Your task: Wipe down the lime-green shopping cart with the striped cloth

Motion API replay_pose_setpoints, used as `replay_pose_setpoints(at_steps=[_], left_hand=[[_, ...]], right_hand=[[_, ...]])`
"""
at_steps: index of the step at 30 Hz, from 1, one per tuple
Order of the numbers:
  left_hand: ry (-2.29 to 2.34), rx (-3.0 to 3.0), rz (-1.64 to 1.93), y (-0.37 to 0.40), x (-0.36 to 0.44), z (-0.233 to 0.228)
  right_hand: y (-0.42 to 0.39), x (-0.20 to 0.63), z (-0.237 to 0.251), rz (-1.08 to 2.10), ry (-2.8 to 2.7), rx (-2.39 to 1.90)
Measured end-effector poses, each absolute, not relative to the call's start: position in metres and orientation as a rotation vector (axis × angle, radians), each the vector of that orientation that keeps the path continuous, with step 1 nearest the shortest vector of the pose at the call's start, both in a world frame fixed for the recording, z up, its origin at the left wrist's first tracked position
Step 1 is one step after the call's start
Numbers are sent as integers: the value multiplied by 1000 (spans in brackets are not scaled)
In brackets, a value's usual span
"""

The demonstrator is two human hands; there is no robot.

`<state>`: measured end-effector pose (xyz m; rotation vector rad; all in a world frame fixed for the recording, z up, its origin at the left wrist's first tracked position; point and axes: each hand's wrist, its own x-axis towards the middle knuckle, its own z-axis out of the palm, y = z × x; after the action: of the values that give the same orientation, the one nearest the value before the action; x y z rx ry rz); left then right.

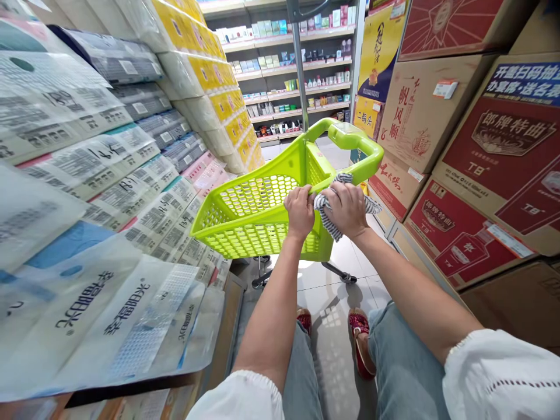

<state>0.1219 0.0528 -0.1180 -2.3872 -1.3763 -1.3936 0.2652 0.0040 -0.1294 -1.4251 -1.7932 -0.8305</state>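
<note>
Plainly, the shopping cart [262,233] is a glossy lime-green plastic one, its tapering basket pierced by rows of small rounded openings, its thick rim smooth and its handle [371,154] bent into a rounded loop. It stands on pale, shiny floor tiles [371,291] directly before the person, on dark legs with casters, between stacked goods. The left hand [300,211] has its fingers curled over the near rim, gripping it. Just beside, the right hand [347,207] is closed over a striped cloth [329,224], bunched against the rim near the handle; the fabric is soft, creased, dark and whitish. To the left, film-wrapped paper packs [131,297] bulge in slanting, crinkled layers; to the right rise flat-sided, printed cardboard cartons [433,105] in tan and red.
</note>
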Motion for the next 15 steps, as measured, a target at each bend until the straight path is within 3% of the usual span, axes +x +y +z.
replay_pose_setpoints(at_steps=[4, 11, 15], left_hand=[[-1351, -2398, -1414, 54, 122, -119], [-1361, -2409, -1399, 56, 117, -116], [-1357, -2426, -1399, 55, 113, -114]], right_hand=[[9, 262, -136, -791, -1742, -1428], [5, 261, -206, -685, -2111, -1310], [2, 261, -206, -712, -2237, -1271]])
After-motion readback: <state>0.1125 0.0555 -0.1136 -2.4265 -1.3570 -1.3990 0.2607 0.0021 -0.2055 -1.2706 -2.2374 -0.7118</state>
